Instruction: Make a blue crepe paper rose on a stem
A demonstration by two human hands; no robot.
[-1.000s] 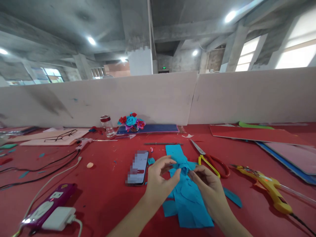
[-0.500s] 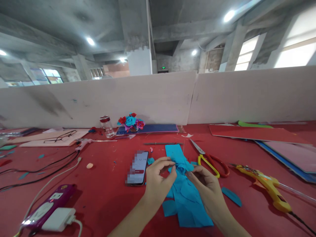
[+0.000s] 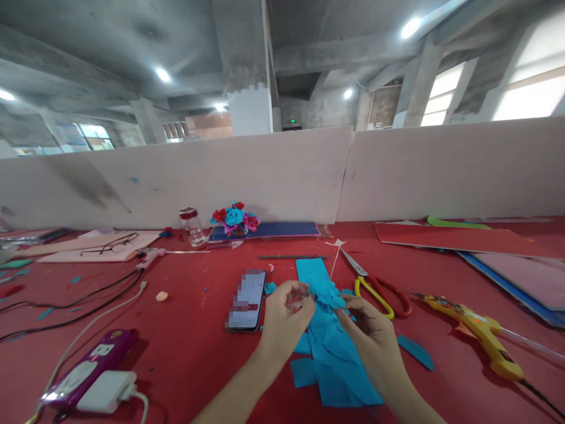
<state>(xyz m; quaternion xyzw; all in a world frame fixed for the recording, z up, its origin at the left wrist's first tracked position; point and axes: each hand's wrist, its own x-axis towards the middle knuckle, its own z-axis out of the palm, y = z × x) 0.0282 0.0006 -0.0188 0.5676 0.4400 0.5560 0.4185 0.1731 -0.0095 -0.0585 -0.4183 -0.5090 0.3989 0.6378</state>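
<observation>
A partly formed blue paper flower (image 3: 329,298) with ruffled petals is held between my two hands, above the blue paper pieces. My left hand (image 3: 286,315) is closed in a pinch at its left edge, thumb and forefinger near the petals. On the other side, my right hand (image 3: 373,330) grips the flower's right edge between thumb and fingers. Underneath lie overlapping blue paper sheets (image 3: 344,377), with a blue strip (image 3: 312,269) reaching out beyond the flower. Its base is hidden by petals and fingers.
Scissors (image 3: 375,288) with red and yellow handles and a yellow glue gun (image 3: 477,330) lie right. A phone (image 3: 247,301), purple power strip (image 3: 88,368) and cables are left. Behind stand a glass jar (image 3: 192,228), a paper-flower bouquet (image 3: 235,218) and a white partition (image 3: 176,182).
My left fingers have shifted slightly at the flower's edge, and its petals look a little different. A thin pale strand now shows near the scissor tip. My right hand stays nearly still.
</observation>
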